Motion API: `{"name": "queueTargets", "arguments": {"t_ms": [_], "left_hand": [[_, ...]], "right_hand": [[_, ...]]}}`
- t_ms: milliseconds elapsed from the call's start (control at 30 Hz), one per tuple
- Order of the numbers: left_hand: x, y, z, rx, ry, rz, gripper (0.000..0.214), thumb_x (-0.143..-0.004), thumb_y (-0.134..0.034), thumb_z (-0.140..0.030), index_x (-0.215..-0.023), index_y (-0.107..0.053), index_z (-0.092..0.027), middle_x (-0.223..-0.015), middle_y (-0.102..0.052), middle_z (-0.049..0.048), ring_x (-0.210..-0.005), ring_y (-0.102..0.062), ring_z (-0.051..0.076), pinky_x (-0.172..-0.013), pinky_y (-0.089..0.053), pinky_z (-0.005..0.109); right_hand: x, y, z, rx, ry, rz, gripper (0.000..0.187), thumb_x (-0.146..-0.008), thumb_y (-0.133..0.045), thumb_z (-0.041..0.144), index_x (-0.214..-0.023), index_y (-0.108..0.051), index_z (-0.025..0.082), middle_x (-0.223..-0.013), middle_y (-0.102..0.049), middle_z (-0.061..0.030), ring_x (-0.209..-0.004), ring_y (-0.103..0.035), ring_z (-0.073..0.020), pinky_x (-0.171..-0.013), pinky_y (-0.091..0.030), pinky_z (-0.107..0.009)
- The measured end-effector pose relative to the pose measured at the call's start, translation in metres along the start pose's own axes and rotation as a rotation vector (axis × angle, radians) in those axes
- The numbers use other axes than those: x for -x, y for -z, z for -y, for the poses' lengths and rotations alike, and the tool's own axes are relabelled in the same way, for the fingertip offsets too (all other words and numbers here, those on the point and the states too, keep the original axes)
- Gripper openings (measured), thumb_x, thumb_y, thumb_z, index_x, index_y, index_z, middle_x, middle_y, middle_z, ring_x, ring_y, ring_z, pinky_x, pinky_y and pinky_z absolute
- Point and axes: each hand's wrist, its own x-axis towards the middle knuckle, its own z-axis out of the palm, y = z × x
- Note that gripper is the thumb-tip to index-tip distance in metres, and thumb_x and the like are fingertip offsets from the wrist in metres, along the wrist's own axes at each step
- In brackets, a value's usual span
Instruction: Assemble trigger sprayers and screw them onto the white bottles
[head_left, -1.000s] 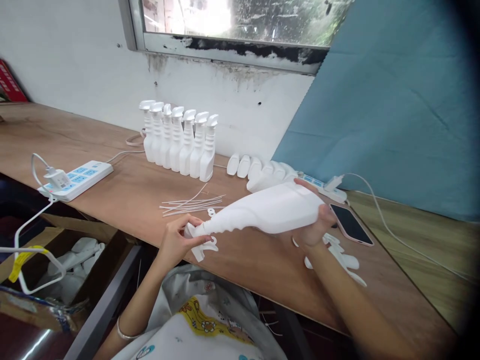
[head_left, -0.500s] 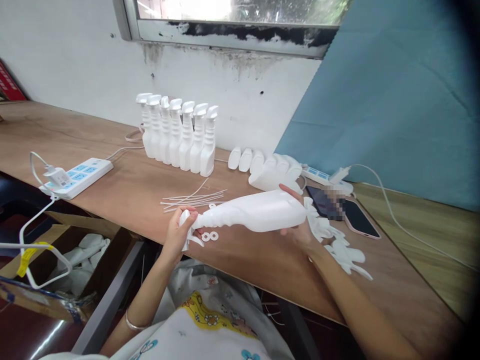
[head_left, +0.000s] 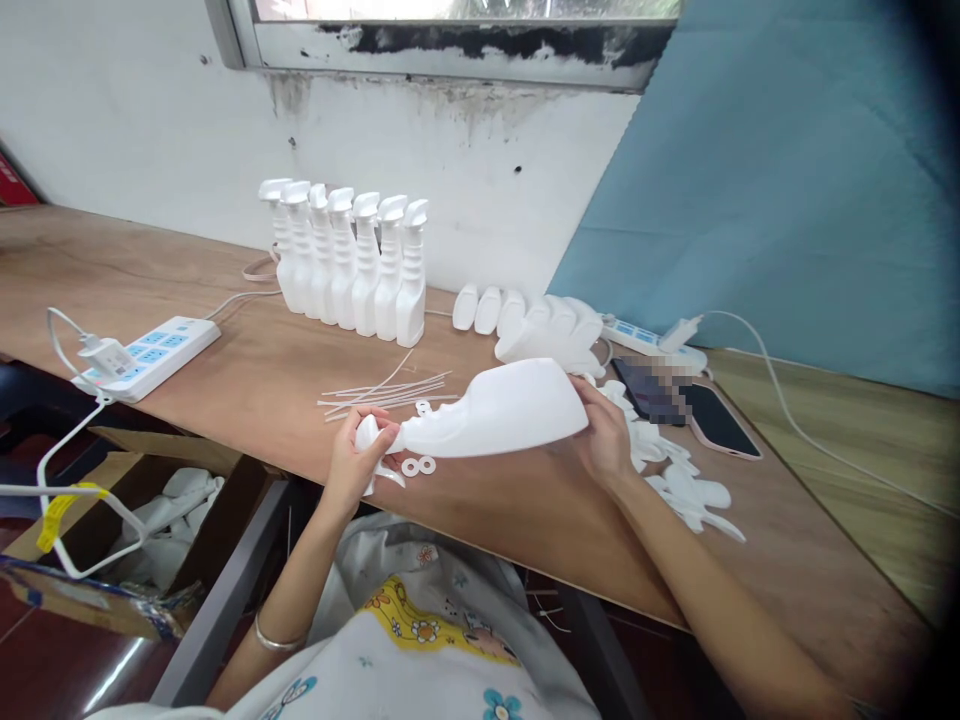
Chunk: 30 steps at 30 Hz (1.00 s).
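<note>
I hold a white spray bottle (head_left: pixel 495 412) lying sideways above the wooden table (head_left: pixel 247 375). My left hand (head_left: pixel 358 462) is closed around the white trigger head (head_left: pixel 373 438) at the bottle's neck. My right hand (head_left: pixel 604 437) grips the bottle's wide base. Two small white washers (head_left: pixel 418 466) lie on the table just under the neck. Thin white dip tubes (head_left: pixel 386 392) lie in a loose bundle behind them.
Several finished spray bottles (head_left: pixel 345 260) stand in a row by the wall. Headless bottles (head_left: pixel 536 325) lie to their right. Loose trigger heads (head_left: pixel 686 490) and a phone (head_left: pixel 716 420) lie at right. A power strip (head_left: pixel 146 357) sits left; a cardboard box (head_left: pixel 127 520) stands below the table edge.
The bottle has turned in my hands, its base now tilting up and toward me. My right hand has shifted onto the base; my left stays on the trigger head.
</note>
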Motion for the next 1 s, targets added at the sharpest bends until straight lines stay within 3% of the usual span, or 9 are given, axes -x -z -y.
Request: {"name": "queueTargets", "arguments": {"t_ms": [100, 233, 367, 467, 533, 633, 733, 833, 1000], "left_hand": [[-0.002, 0.002, 0.000, 0.044, 0.025, -0.009, 0.037, -0.064, -0.070, -0.036, -0.086, -0.048, -0.017, -0.066, -0.052, -0.0058, -0.042, -0.052, 0.007, -0.039, -0.045, 0.017], [-0.003, 0.003, 0.000, 0.077, 0.070, 0.008, 0.039, -0.063, -0.070, -0.038, -0.087, -0.047, -0.018, -0.063, -0.052, -0.0059, -0.041, -0.053, 0.008, -0.037, -0.044, 0.018], [0.000, 0.002, -0.002, 0.074, 0.041, 0.034, 0.038, -0.065, -0.069, -0.038, -0.088, -0.045, -0.018, -0.062, -0.050, -0.0063, -0.040, -0.052, 0.008, -0.037, -0.044, 0.018], [0.004, -0.001, -0.005, 0.028, -0.026, 0.047, 0.035, -0.067, -0.067, -0.036, -0.088, -0.045, -0.019, -0.067, -0.052, -0.0055, -0.042, -0.051, 0.008, -0.040, -0.044, 0.019], [0.008, -0.002, -0.007, -0.055, -0.112, 0.028, 0.031, -0.067, -0.068, -0.034, -0.085, -0.047, -0.019, -0.073, -0.054, -0.0036, -0.048, -0.052, 0.008, -0.045, -0.045, 0.019], [0.010, -0.001, -0.007, -0.210, -0.296, 0.026, 0.027, -0.065, -0.070, -0.028, -0.081, -0.051, -0.018, -0.080, -0.056, -0.0010, -0.067, -0.055, 0.011, -0.059, -0.046, 0.020], [0.009, 0.004, -0.004, -0.301, -0.436, 0.073, 0.026, -0.066, -0.070, -0.024, -0.084, -0.052, -0.019, -0.084, -0.056, -0.0001, -0.079, -0.054, 0.013, -0.071, -0.044, 0.023], [0.009, 0.008, -0.001, -0.357, -0.497, 0.115, 0.025, -0.068, -0.069, -0.023, -0.086, -0.052, -0.020, -0.084, -0.055, 0.0004, -0.080, -0.054, 0.014, -0.073, -0.043, 0.025], [0.014, 0.008, 0.001, -0.448, -0.542, 0.202, 0.020, -0.072, -0.064, -0.027, -0.086, -0.051, -0.021, -0.081, -0.055, 0.0022, -0.076, -0.055, 0.016, -0.070, -0.043, 0.027]], "right_hand": [[0.000, 0.002, 0.002, -0.113, -0.047, 0.131, 0.040, -0.063, -0.063, 0.030, -0.102, -0.058, 0.023, -0.114, -0.058, -0.0035, -0.111, -0.050, -0.0238, -0.084, -0.044, -0.033], [0.001, 0.004, 0.002, -0.121, 0.059, 0.181, 0.041, -0.054, -0.074, 0.038, -0.088, -0.055, 0.023, -0.124, -0.052, -0.0044, -0.113, -0.048, -0.0247, -0.084, -0.044, -0.031], [-0.002, 0.007, -0.007, -0.067, 0.054, 0.143, 0.049, -0.052, -0.074, 0.050, -0.086, -0.054, 0.021, -0.114, -0.057, -0.0093, -0.105, -0.053, -0.0252, -0.081, -0.045, -0.033], [-0.004, 0.009, -0.014, 0.004, 0.067, 0.052, 0.055, -0.053, -0.071, 0.055, -0.092, -0.054, 0.021, -0.097, -0.061, -0.0063, -0.092, -0.056, -0.0218, -0.076, -0.046, -0.030], [-0.004, 0.008, -0.015, 0.065, 0.070, 0.016, 0.050, -0.061, -0.066, 0.055, -0.096, -0.054, 0.021, -0.095, -0.059, -0.0043, -0.089, -0.055, -0.0197, -0.075, -0.046, -0.029], [-0.001, 0.004, -0.010, 0.117, -0.012, 0.048, 0.041, -0.071, -0.058, 0.052, -0.096, -0.056, 0.020, -0.091, -0.059, -0.0032, -0.083, -0.055, -0.0179, -0.070, -0.046, -0.027], [0.001, 0.000, -0.003, 0.113, -0.149, 0.108, 0.041, -0.072, -0.057, 0.050, -0.098, -0.057, 0.019, -0.074, -0.059, -0.0016, -0.063, -0.054, -0.0145, -0.051, -0.044, -0.024], [0.002, -0.002, 0.001, 0.067, -0.291, 0.167, 0.043, -0.072, -0.058, 0.048, -0.103, -0.056, 0.018, -0.058, -0.053, 0.0015, -0.044, -0.046, -0.0110, -0.032, -0.033, -0.021], [0.004, -0.001, 0.002, -0.033, -0.514, 0.204, 0.035, -0.070, -0.060, 0.047, -0.086, -0.057, 0.016, -0.046, -0.046, 0.0045, -0.032, -0.035, -0.0063, -0.025, -0.021, -0.018]]}}
